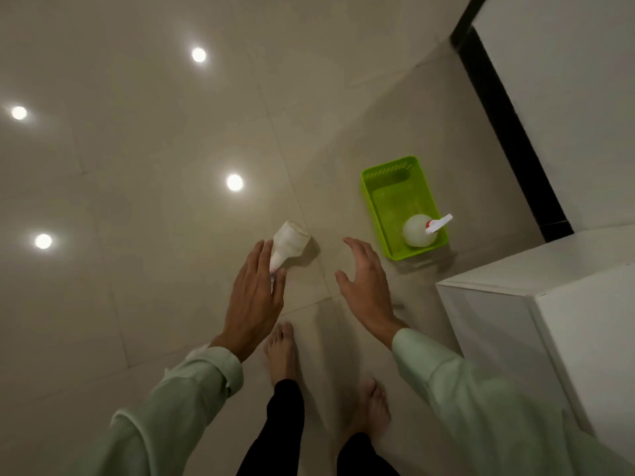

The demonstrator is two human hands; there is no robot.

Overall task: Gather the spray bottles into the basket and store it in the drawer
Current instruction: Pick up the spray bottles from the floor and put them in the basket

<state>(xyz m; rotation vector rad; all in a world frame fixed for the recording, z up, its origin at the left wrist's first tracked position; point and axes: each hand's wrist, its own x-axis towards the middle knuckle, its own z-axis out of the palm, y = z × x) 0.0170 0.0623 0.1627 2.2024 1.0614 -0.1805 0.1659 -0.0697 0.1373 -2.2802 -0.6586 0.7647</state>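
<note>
Two spray bottles show: one [420, 231] stands in the green basket [381, 204]; the other [288, 243], tipped at centre frame, touches the spread left hand [256, 297] and could slip before fingers close; the right hand [367, 283] hangs spread, empty.

no readable text, labels or numbers on anything

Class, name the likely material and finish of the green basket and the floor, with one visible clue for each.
Green basket: probably moulded plastic, slightly glossy; its bright uniform colour, thin walls and rows of small holes suggest this.
Floor: seemingly polished ceramic or stone tile; grout lines show, and ceiling lights reflect in it.
</note>
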